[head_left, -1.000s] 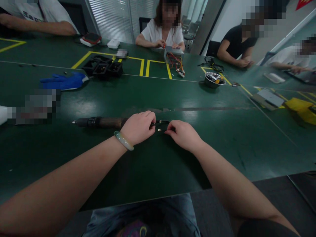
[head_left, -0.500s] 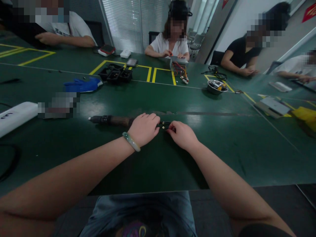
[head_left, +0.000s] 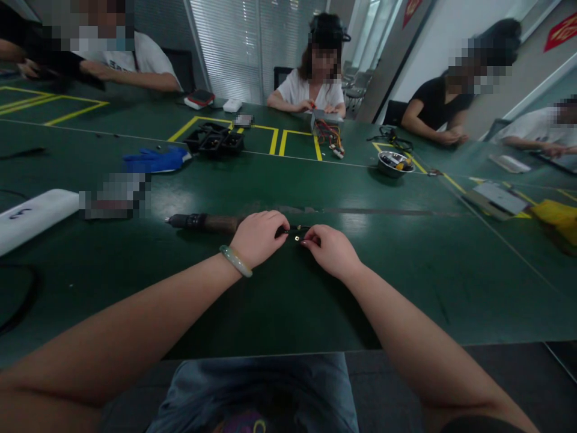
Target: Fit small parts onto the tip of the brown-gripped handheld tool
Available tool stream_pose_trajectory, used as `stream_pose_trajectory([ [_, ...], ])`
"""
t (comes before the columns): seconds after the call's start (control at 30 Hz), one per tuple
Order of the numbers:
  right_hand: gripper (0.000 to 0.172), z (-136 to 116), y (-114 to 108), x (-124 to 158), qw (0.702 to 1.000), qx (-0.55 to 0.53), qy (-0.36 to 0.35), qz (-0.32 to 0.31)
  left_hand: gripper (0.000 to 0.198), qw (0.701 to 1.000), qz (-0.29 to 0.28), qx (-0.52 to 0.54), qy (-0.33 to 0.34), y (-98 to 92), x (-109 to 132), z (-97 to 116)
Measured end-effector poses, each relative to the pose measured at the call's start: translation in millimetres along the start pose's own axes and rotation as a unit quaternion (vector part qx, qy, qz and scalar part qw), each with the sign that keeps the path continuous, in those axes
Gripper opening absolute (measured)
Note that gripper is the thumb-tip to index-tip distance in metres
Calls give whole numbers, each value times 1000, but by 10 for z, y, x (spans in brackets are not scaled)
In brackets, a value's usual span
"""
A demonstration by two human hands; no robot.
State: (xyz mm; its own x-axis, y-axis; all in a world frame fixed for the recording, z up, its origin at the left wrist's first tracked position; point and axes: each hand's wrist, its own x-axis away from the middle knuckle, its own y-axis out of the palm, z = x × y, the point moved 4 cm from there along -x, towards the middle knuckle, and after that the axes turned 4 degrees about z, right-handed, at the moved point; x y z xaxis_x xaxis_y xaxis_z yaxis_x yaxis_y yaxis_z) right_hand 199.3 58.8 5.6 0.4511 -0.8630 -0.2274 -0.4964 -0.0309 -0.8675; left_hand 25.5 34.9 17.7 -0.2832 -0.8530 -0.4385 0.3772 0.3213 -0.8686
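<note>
Mid-job by the look: left hand (head_left: pixel 260 236) closed on small black part (head_left: pixel 293 230) at table (head_left: pixel 406 252) centre, right hand (head_left: pixel 331 249) fingertips pinching its other end, electric screwdriver (head_left: pixel 202 222) lying idle just beside, fastening apparently not yet done.

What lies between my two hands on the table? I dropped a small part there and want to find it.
In the head view, a small shiny part and a thin black piece lie between the left hand and the right hand.
</note>
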Motion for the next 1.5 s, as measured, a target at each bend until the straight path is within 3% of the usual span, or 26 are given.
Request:
stream_pose_trajectory([
  [0.23, 7, 11, 73, -57, 1000, 19, 5, 24, 9, 999, -8, 33, -3, 19, -34, -97],
  [0.43, 10, 146, 59, -231, 991, 48, -40, 119, 10, 999, 1, 38, -4, 24, -18, -146],
  [0.53, 14, 287, 13, -392, 987, 79, -46, 135, 9, 999, -3, 42, -5, 13, -6, -157],
  [0.67, 8, 348, -20, -575, 986, 119, 0, 114, 9, 999, -8, 42, -6, -1, 8, -161],
  [0.77, 8, 272, -13, -538, 988, 49, 85, 116, 8, 999, -6, 43, -4, -2, 10, -159],
  [0.83, 9, 189, 20, -451, 989, -1, 106, 99, 9, 999, -6, 44, -3, 2, 7, -158],
  [1.0, 6, 46, 104, -323, 999, 11, 38, 27, 9, 999, -5, 33, -7, 20, -10, -159],
  [1.23, 9, -105, 156, -328, 999, 16, -43, 17, 16, 999, 0, 34, -15, 54, -4, -181],
  [1.5, 10, -96, 149, -322, 998, 12, -54, 15, 15, 1000, -5, 27, 7, 47, 0, -174],
])
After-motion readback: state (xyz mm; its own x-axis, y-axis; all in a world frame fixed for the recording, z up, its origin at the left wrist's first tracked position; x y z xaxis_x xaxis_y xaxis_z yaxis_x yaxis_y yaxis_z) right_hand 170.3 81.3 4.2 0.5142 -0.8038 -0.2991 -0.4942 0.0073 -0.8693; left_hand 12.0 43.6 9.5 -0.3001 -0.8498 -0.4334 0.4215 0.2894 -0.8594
